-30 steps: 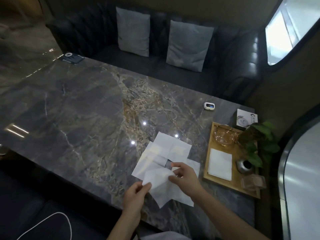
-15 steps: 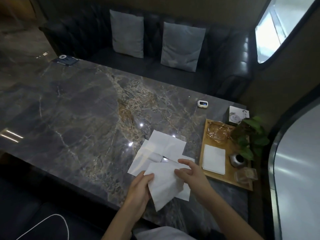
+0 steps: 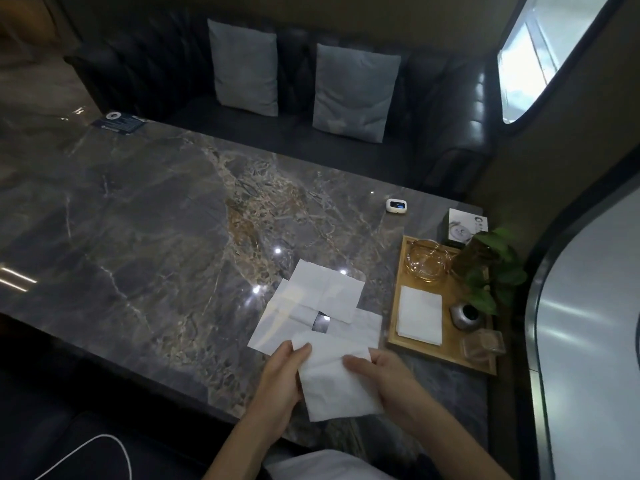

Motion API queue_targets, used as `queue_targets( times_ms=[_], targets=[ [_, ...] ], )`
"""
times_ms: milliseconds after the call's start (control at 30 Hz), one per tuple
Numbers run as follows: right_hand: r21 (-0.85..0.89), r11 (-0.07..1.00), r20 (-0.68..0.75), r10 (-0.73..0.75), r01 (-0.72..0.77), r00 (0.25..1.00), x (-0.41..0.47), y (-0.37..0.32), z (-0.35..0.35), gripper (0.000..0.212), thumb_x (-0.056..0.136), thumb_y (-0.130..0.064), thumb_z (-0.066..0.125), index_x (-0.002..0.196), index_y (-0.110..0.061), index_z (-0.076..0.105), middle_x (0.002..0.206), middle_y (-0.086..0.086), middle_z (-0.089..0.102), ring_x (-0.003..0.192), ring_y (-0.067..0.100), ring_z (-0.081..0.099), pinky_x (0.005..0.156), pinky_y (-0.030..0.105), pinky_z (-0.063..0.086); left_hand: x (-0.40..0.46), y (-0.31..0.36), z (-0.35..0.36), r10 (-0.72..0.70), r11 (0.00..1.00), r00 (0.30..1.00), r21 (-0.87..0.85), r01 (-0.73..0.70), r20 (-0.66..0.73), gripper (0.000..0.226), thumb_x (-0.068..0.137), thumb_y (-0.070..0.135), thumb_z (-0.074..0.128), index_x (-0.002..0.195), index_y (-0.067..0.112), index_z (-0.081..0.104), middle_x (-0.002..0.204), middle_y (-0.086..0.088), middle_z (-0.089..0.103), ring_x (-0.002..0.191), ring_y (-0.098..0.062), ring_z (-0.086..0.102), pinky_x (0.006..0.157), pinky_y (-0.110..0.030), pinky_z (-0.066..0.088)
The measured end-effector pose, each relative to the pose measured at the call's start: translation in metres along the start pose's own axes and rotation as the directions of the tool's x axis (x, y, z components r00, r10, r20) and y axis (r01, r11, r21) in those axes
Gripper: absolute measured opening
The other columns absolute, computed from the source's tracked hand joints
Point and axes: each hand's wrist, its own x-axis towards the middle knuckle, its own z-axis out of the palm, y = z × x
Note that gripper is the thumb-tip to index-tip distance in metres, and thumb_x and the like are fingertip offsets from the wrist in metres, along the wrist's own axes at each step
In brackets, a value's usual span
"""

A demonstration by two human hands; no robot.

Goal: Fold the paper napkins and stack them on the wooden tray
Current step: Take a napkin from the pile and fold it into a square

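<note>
Far left corner of the marble counter (image 3: 138, 209): a dark card (image 3: 117, 123) with a white ring on it, lying flat. Behind the counter, a dark leather sofa (image 3: 450, 109) with two grey cushions: left cushion (image 3: 244, 65), right cushion (image 3: 353, 91), both leaning on the backrest.

Near edge, centre: left hand (image 3: 282, 377), grip clenched on the left edge of a white paper napkin (image 3: 337, 386), thumb on top near the upper left corner. The napkin is partly folded and held just above the counter's near edge. Right hand (image 3: 382, 377) grips the napkin's right side, fingers on the top face at the upper right corner.

Just beyond the hands: loose napkins (image 3: 318, 299) lie flat and unfolded on the counter, overlapping, with a small gap of bare counter showing in the middle. At least three sheets; can't tell the exact count.

Further back, right of centre: a small white device (image 3: 396, 206) with a dark screen.

Right end: wooden tray (image 3: 394, 327) on the counter. On it, a folded napkin stack (image 3: 420, 315) at the near left, an amber glass ashtray (image 3: 427, 259) at the far end, a small grey round pot (image 3: 465, 315) right of the stack, and a clear glass dish (image 3: 483, 344) at the near right corner. A green leafy plant (image 3: 495, 271) overhangs the tray's right side. A white printed card (image 3: 465, 226) stands just behind the tray.
</note>
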Motion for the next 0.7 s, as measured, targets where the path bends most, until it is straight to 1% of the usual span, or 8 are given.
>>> queue_targets(
  times_ms=[67, 167, 300, 433, 533, 567, 633, 700],
  targets=[
    [-0.017, 0.999, -0.044, -0.031, 0.030, 0.999, -0.001, -0.001, 0.000, 0.022, 0.085, -0.024, 0.072, 0.102, -0.008, 0.071, 0.099, 0.007, 0.075, 0.093, 0.026, 0.071, 0.069, 0.033, 0.060, -0.002, 0.001, 0.000, -0.001, 0.999, 0.999, 0.048, -0.001, 0.045, 0.019, 0.096, 0.017, 0.058, 0.109, 0.008, 0.068, 0.108, -0.013, 0.076, 0.100, -0.031, 0.073, 0.079, -0.046, 0.059],
    [-0.048, 0.994, -0.074, -0.104, 0.101, 0.992, 0.000, -0.001, -0.002, 0.020, 0.086, -0.022, 0.071, 0.102, -0.011, 0.071, 0.103, 0.007, 0.075, 0.096, 0.028, 0.071, 0.077, 0.040, 0.062, -0.004, -0.001, -0.001, -0.001, 0.991, 0.997, 0.135, -0.010, 0.083, 0.020, 0.092, 0.014, 0.063, 0.111, 0.013, 0.069, 0.106, -0.010, 0.078, 0.096, -0.028, 0.074, 0.068, -0.036, 0.059],
    [-0.067, 0.986, -0.085, -0.161, 0.156, 0.983, -0.003, 0.001, -0.001, 0.013, 0.088, -0.014, 0.069, 0.100, -0.012, 0.073, 0.099, 0.005, 0.078, 0.091, 0.025, 0.074, 0.075, 0.038, 0.062, -0.004, -0.005, 0.002, 0.009, 0.988, 0.998, 0.156, -0.019, 0.065, 0.023, 0.089, 0.001, 0.064, 0.111, 0.005, 0.070, 0.099, -0.014, 0.079, 0.086, -0.025, 0.075, 0.062, -0.029, 0.058],
    [-0.018, 0.978, -0.063, -0.207, 0.206, 0.976, -0.005, 0.002, -0.003, 0.016, 0.091, -0.006, 0.062, 0.102, -0.007, 0.073, 0.099, 0.008, 0.078, 0.089, 0.022, 0.075, 0.075, 0.034, 0.062, -0.003, -0.006, 0.001, 0.028, 0.991, 0.999, 0.128, -0.032, 0.036, 0.021, 0.091, -0.001, 0.060, 0.105, 0.007, 0.074, 0.096, -0.017, 0.079, 0.082, -0.027, 0.073, 0.064, -0.031, 0.057],
    [-0.045, 0.967, -0.080, -0.253, 0.250, 0.964, -0.007, 0.003, -0.002, 0.022, 0.094, -0.004, 0.057, 0.097, -0.013, 0.076, 0.094, -0.002, 0.079, 0.083, 0.010, 0.074, 0.066, 0.022, 0.058, -0.002, -0.007, 0.002, 0.043, 0.992, 0.999, 0.120, -0.044, 0.011, 0.025, 0.092, -0.001, 0.057, 0.098, 0.011, 0.078, 0.092, -0.013, 0.079, 0.081, -0.024, 0.072, 0.066, -0.032, 0.055],
    [-0.061, 0.964, -0.090, -0.265, 0.260, 0.960, -0.007, 0.003, -0.002, 0.024, 0.094, -0.004, 0.056, 0.095, -0.015, 0.077, 0.094, -0.003, 0.079, 0.084, 0.010, 0.073, 0.067, 0.021, 0.056, -0.002, -0.008, 0.002, 0.042, 0.992, 0.999, 0.123, -0.042, 0.002, 0.027, 0.092, -0.001, 0.056, 0.096, 0.013, 0.079, 0.093, -0.012, 0.079, 0.083, -0.024, 0.072, 0.068, -0.034, 0.055],
    [-0.080, 0.956, -0.101, -0.290, 0.283, 0.952, -0.006, 0.004, -0.003, 0.026, 0.095, -0.005, 0.056, 0.092, -0.016, 0.079, 0.095, 0.003, 0.079, 0.087, 0.016, 0.070, 0.074, 0.030, 0.056, -0.001, -0.009, 0.002, 0.040, 0.991, 0.999, 0.130, -0.038, -0.012, 0.029, 0.093, 0.000, 0.055, 0.096, 0.014, 0.079, 0.099, -0.013, 0.079, 0.089, -0.025, 0.072, 0.075, -0.037, 0.055],
    [-0.084, 0.946, -0.100, -0.319, 0.312, 0.942, -0.006, 0.006, -0.003, 0.026, 0.095, -0.007, 0.057, 0.088, -0.016, 0.081, 0.094, 0.007, 0.079, 0.085, 0.021, 0.069, 0.075, 0.039, 0.053, 0.000, -0.009, 0.003, 0.044, 0.992, 0.999, 0.118, -0.040, -0.029, 0.031, 0.093, 0.002, 0.051, 0.095, 0.014, 0.079, 0.103, -0.014, 0.078, 0.094, -0.027, 0.071, 0.079, -0.039, 0.055]
  ],
)
